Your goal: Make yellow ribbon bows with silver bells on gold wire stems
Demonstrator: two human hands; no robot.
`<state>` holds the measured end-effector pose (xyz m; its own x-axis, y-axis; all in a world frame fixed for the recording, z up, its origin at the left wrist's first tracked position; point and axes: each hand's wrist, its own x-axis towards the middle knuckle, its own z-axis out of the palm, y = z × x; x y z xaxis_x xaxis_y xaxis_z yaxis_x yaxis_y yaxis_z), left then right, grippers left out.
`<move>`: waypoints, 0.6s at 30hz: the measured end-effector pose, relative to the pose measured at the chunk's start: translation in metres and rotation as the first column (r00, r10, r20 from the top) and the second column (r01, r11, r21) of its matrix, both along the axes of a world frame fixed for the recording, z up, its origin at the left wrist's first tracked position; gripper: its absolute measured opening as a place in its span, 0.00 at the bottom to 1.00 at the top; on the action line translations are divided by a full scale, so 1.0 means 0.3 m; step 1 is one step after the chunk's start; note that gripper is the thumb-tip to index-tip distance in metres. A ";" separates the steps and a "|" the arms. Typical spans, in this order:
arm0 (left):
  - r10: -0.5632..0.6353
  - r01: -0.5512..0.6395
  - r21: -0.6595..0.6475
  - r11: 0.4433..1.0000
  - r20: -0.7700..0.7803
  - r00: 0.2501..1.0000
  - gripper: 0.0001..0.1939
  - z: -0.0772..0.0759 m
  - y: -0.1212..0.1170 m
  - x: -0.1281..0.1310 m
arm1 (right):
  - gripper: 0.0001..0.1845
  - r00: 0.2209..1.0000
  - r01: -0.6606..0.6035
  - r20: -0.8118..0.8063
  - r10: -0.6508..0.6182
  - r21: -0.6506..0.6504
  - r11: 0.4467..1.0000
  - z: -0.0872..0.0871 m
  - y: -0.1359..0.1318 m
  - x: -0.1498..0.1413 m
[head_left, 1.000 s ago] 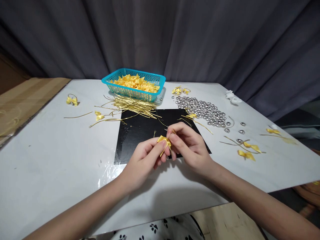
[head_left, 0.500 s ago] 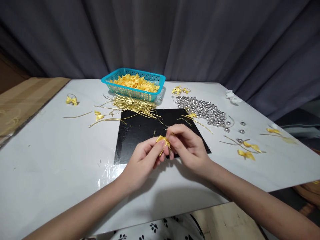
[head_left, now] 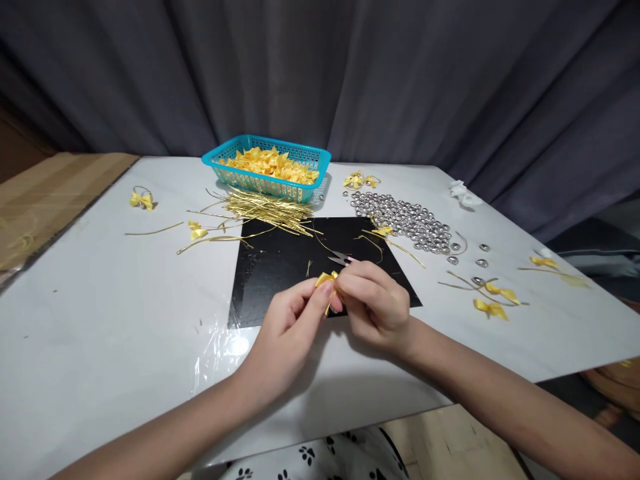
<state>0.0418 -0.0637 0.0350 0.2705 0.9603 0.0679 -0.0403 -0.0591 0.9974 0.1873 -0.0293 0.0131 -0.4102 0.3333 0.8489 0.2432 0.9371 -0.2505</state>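
A small yellow ribbon bow [head_left: 324, 279] is pinched between the thumb and fingers of my left hand [head_left: 295, 319], above the front part of a black mat [head_left: 285, 267]. My right hand [head_left: 375, 300] is closed right beside it, its fingertips at the bow's right side. Whatever those fingers grip there is covered by the hand. Just beyond my right knuckles lie small scissors [head_left: 340, 258], their blades pointing left and the rest hidden behind the hand.
Behind the mat, a bundle of gold cords [head_left: 270, 212] lies before a turquoise basket [head_left: 215, 164] of yellow bows. Silver beads [head_left: 407, 220] are heaped to the right. Loose bows [head_left: 491, 308] and cords are scattered at right; a finished-looking bow loop [head_left: 141, 199] sits far left.
My right hand has turned and its fingers have curled in closer to the bow. The scissor blades beyond it now show more. The left hand keeps its pinch on the bow.
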 end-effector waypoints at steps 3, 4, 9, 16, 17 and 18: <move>0.016 -0.016 0.004 1.000 0.009 1.000 0.14 0.003 -0.012 0.005 | 0.16 1.000 -0.004 0.022 0.003 0.033 0.999 -0.009 0.004 0.004; 0.024 -0.024 0.007 1.000 0.012 1.000 0.15 0.003 -0.015 0.006 | 0.16 1.000 -0.008 0.021 0.007 0.043 0.999 -0.012 0.005 0.004; 0.038 -0.038 0.026 0.999 0.003 0.999 0.15 -0.003 -0.019 0.007 | 0.15 1.000 0.003 -0.008 -0.002 0.086 0.996 -0.025 0.011 -0.001; 0.033 -0.030 0.052 0.998 -0.056 0.998 0.14 -0.001 -0.009 -0.001 | 0.19 0.999 0.018 -0.046 -0.013 0.098 0.995 -0.056 0.031 -0.001; 0.029 -0.026 0.052 0.998 -0.061 0.998 0.15 0.000 -0.007 -0.002 | 0.20 0.999 0.013 -0.050 -0.008 0.097 0.995 -0.056 0.033 0.000; 0.026 -0.023 0.054 0.998 -0.063 0.998 0.15 0.000 -0.005 -0.003 | 0.20 0.999 0.008 -0.053 -0.003 0.094 0.996 -0.052 0.034 0.000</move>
